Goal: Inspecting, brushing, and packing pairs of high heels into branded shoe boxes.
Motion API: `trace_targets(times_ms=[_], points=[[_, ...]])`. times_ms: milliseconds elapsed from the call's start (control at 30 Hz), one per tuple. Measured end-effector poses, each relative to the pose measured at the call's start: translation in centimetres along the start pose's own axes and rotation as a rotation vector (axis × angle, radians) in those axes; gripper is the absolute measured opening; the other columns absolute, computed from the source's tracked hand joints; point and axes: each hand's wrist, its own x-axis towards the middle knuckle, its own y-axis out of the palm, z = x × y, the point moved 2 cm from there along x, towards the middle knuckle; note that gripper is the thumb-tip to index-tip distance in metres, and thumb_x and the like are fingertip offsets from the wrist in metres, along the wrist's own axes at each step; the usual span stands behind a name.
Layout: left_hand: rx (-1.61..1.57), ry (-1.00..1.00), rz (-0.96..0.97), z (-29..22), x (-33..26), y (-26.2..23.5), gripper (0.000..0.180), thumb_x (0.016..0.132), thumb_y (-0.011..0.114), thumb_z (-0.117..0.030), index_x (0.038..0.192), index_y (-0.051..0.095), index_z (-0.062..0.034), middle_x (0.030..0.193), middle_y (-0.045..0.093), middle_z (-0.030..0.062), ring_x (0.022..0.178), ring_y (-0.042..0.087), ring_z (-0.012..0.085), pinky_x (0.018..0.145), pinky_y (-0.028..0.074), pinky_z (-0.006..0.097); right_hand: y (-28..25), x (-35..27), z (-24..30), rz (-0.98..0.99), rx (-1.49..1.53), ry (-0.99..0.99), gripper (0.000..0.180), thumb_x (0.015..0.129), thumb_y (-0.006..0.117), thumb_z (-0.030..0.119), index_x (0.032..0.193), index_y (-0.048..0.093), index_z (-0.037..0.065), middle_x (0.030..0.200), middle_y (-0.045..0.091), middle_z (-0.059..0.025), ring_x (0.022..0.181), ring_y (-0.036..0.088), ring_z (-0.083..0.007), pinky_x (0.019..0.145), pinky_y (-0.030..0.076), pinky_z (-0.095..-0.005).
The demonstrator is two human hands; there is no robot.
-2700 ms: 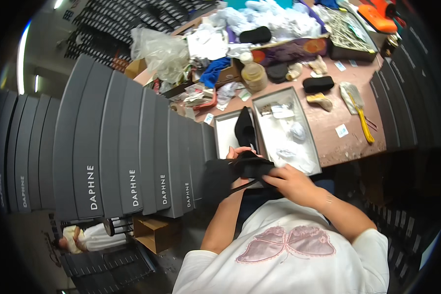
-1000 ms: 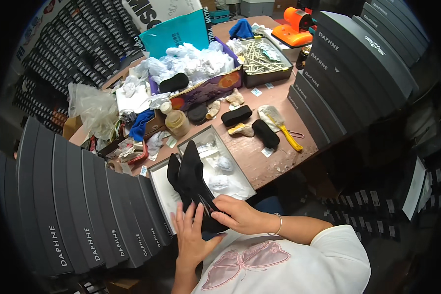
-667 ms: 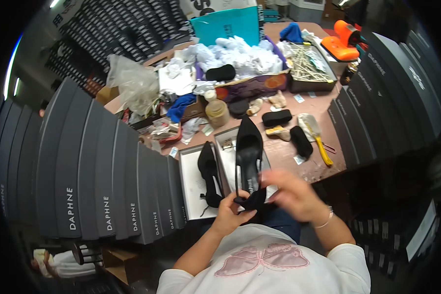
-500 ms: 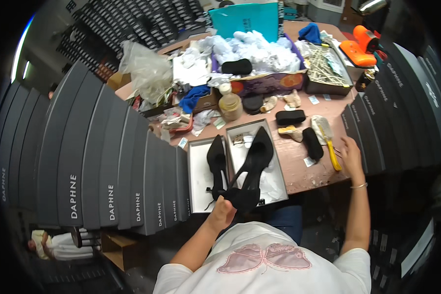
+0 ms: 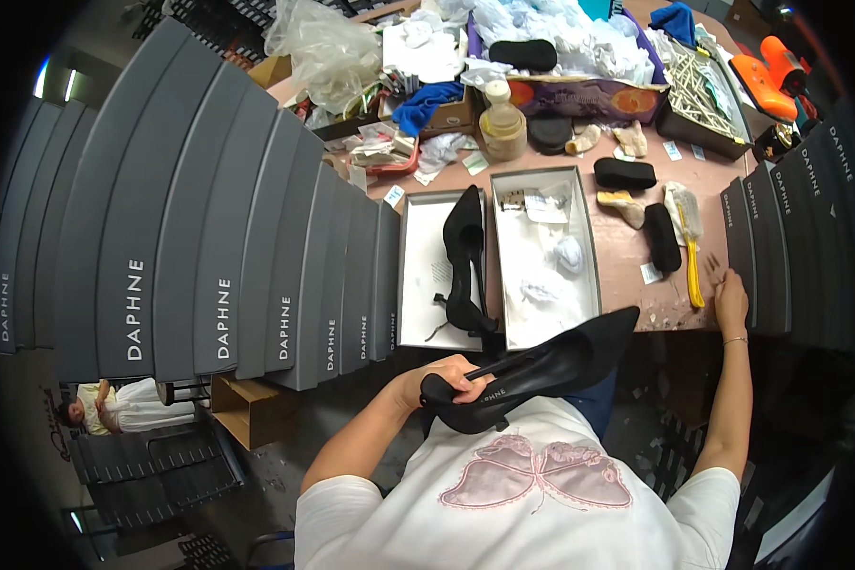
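A black pointed high-heeled shoe (image 5: 579, 356) is in my left hand (image 5: 446, 380), gripped by its heel end just in front of my shirt, toe pointing right. Its mate, another black heeled shoe (image 5: 464, 233), lies in the left half of an open shoebox (image 5: 429, 337). White tissue paper (image 5: 546, 290) and small packets sit in the other box half (image 5: 591, 275). Toward the table's right edge, my right hand (image 5: 731, 302) has its fingers closed beside the dark boxes. Thin dark prongs show at its fingertips, too small to name.
A yellow-handled brush (image 5: 693, 271), black pads (image 5: 660, 237) and stained sponges (image 5: 622, 207) lie right of the shoebox. Behind are a glue jar (image 5: 503, 128), a purple carton (image 5: 579, 103) of crumpled paper and a tray of sticks (image 5: 698, 95). Dark shoebox stacks (image 5: 199, 247) flank me.
My left hand has lifted one shoe out from over the right box half, back toward me, turning its toe rightward. My right hand's fingers have drawn together near the right-hand boxes.
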Motion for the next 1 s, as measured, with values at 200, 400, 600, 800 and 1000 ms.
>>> trace_targets(times_ms=[200, 400, 600, 800, 1000], points=[[0.088, -0.137, 0.166, 0.6, -0.1, 0.5, 0.026, 0.067, 0.057, -0.024, 0.057, 0.049, -0.0017, 0.064, 0.047, 0.0075, 0.066, 0.043, 0.0188, 0.068, 0.035, 0.031, -7.9, -3.5, 9.4, 0.068, 1.332, 0.355, 0.011, 0.087, 0.047, 0.013, 0.094, 0.054, 0.008, 0.073, 0.043, 0.0046, 0.060, 0.038, -0.0043, 0.053, 0.033, -0.0199], [0.145, -0.090, 0.359, 0.9, 0.7, 0.7, 0.023, 0.072, 0.060, -0.018, 0.063, 0.052, 0.0006, 0.071, 0.050, 0.0100, 0.074, 0.047, 0.0216, 0.076, 0.038, 0.033, -11.5, -7.9, 22.8, 0.925, 1.662, 0.234, 0.019, 0.091, 0.056, 0.026, 0.092, 0.057, 0.007, 0.078, 0.049, 0.0042, 0.067, 0.044, -0.0040, 0.059, 0.037, -0.0207], [0.269, -0.180, 0.350, -0.5, 0.1, -0.1, 0.019, 0.076, 0.063, -0.016, 0.077, 0.055, 0.0009, 0.081, 0.054, 0.0088, 0.082, 0.049, 0.0197, 0.078, 0.041, 0.032, -14.9, -11.7, 27.6, 1.257, 1.439, -0.236, 0.027, 0.085, 0.072, 0.022, 0.097, 0.059, 0.001, 0.082, 0.051, 0.0058, 0.079, 0.045, -0.0039, 0.072, 0.039, -0.0203], [0.478, -0.157, 0.284, -0.5, 1.0, 1.1, 0.030, 0.081, 0.069, -0.014, 0.107, 0.060, -0.0019, 0.105, 0.060, 0.0064, 0.096, 0.055, 0.0166, 0.087, 0.045, 0.030, -14.9, -14.0, 28.4, 1.182, 1.585, 0.046, 0.031, 0.087, 0.070, 0.022, 0.110, 0.062, 0.002, 0.085, 0.058, 0.0035, 0.078, 0.048, -0.0040, 0.071, 0.041, -0.0203], [0.282, -0.159, 0.080, 1.0, 1.4, 1.0, 0.030, 0.087, 0.064, -0.017, 0.114, 0.063, -0.0034, 0.108, 0.059, 0.0040, 0.099, 0.054, 0.0136, 0.085, 0.046, 0.028, -15.9, -12.7, 27.7, 0.916, 1.130, -0.417, 0.034, 0.085, 0.070, 0.028, 0.105, 0.066, 0.001, 0.079, 0.060, -0.0061, 0.071, 0.056, -0.0150, 0.065, 0.045, -0.0291]])
